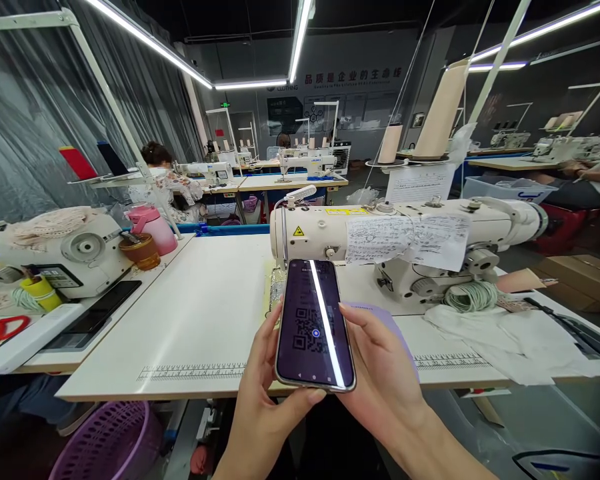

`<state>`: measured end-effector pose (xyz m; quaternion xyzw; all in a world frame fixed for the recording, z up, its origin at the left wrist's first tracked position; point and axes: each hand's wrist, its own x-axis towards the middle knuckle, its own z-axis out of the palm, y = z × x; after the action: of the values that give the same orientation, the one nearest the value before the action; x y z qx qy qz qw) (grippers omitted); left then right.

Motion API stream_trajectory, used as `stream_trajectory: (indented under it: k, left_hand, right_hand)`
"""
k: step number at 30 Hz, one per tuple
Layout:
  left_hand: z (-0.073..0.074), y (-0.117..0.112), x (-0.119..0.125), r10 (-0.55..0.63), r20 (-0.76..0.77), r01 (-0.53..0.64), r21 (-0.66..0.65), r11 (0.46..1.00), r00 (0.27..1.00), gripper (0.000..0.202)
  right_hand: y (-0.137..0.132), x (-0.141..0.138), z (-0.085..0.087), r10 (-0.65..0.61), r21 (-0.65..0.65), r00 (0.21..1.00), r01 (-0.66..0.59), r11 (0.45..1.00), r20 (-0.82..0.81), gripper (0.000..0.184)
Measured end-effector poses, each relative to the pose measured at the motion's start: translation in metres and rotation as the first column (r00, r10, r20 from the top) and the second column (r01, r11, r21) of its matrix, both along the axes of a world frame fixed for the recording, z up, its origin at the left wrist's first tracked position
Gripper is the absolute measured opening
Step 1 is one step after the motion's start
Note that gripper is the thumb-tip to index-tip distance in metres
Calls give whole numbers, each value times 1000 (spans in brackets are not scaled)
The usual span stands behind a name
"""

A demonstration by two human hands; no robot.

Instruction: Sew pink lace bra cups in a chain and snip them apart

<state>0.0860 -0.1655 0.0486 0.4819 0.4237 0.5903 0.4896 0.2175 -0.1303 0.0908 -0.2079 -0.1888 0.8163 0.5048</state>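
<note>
A smartphone is held upright between my two hands, above the front edge of the sewing table. Its dark screen shows a QR code and reflects a bright strip of light. My left hand grips the phone's left side, with the thumb along its bottom edge. Around the right side and lower corner closes my right hand. Behind the phone stands a white sewing machine with handwritten papers on its arm. A purple sheet lies partly hidden by my right hand.
White cloth and a coil of pale green cord lie at the right. Leftward are another sewing machine, a pink jug, red-handled scissors and, below, a purple basket. People sit at machines farther back.
</note>
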Motion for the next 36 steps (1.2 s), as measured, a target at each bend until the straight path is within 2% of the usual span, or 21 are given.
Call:
stream_trajectory:
  k: [3, 6, 9, 12, 17, 19, 22, 25, 29, 36]
  left_hand:
    - [-1, -1, 0, -10, -1, 10, -5, 1000, 1000, 89]
    - [-8, -4, -1, -22, -27, 22, 1, 1000, 999, 91]
    - [-23, -11, -3, -47, -80, 45, -29, 999, 996, 91]
    - [-44, -23, -8, -142, -136, 128, -106, 986, 981, 94]
    - [-73, -48, -17, -368, -280, 272, -327, 905, 887, 96]
    - [-82, -58, -17, -417, -278, 286, -408, 867, 865, 99]
    - [-92, -70, -15, -438, -206, 294, -492, 819, 875, 108]
    - [-96, -77, -15, -443, -161, 296, -542, 787, 882, 108]
    - [-98, -80, -17, -499, -196, 306, -589, 748, 844, 107]
    - [-105, -84, -14, -512, -194, 320, -585, 745, 837, 109]
  right_hand:
    - [0, 0, -3, -1, -2, 1000, 1, 1000, -6, 34]
    - [-3, 1, -10, -12, -27, 1000, 12, 1000, 5, 35]
    - [-9, 4, -24, -19, -79, 1000, 20, 997, 20, 37]
    - [-21, 8, -47, -51, -149, 997, 59, 987, 53, 39]
    - [-50, 13, -91, -59, -291, 992, 90, 952, 112, 42]
    - [-61, 14, -106, -56, -342, 992, 91, 935, 110, 40]
    - [-74, 15, -123, -58, -399, 991, 102, 911, 122, 34]
    - [-81, 17, -132, -58, -424, 988, 115, 899, 146, 30]
    - [-82, 21, -138, -42, -411, 986, 105, 906, 159, 30]
    - [-85, 24, -140, -9, -436, 988, 76, 897, 155, 31]
